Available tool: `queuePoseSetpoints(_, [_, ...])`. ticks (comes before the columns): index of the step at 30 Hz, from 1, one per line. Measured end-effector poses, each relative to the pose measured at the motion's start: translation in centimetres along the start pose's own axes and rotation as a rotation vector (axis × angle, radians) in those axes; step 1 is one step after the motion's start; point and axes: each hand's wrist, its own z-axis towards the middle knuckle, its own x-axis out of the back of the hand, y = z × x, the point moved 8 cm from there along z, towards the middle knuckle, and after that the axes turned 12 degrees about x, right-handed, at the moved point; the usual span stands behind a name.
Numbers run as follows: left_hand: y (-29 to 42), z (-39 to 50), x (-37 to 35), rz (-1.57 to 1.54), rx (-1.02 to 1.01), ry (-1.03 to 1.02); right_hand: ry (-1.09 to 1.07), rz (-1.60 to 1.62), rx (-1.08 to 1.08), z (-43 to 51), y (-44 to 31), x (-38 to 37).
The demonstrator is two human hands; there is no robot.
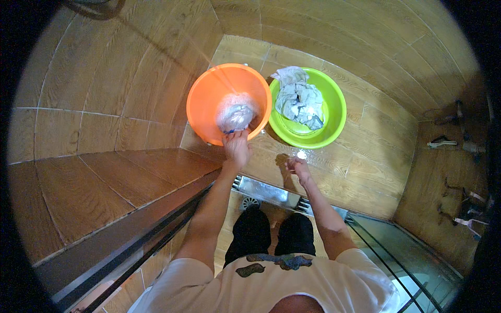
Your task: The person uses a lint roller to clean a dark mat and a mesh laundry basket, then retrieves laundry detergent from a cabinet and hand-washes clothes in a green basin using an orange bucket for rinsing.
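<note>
Wet pale cloth (237, 117) lies in foamy water inside an orange plastic basin (203, 105). My left hand (237, 148) reaches over the near rim, its fingertips at a blue part of that cloth; whether they grip it is hidden. To the right stands a lime-green plastic basin (337, 105), holding crumpled, wet, light-grey fabric (299, 98), one end draped over the back-left rim. Below this basin, my right hand (298, 167) hovers above the floor with loosely curled fingers and nothing visible in them.
A thin stream of water runs down into the orange basin from the upper left. Wood-look tile covers the wet floor (375, 164) and walls. Before my feet runs a metal threshold strip (270, 191), near a round floor drain (249, 202). A glass panel (407, 242) stands right.
</note>
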Motion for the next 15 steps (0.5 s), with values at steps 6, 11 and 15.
queuePoseSetpoints(6, [-1.1,2.5,-1.1,0.05,0.069,-0.094,-0.088,-0.095,-0.042,-2.8,5.8,-0.5])
queuePoseSetpoints(11, [-0.6,3.0,-1.4,0.062,0.072,-0.131,-0.079,-0.153,0.058,-3.7,9.0,1.3])
queuePoseSetpoints(15, [0.7,2.7,-0.2,-0.008,0.049,-0.129,-0.057,-0.247,0.152,-3.5,6.8,1.8])
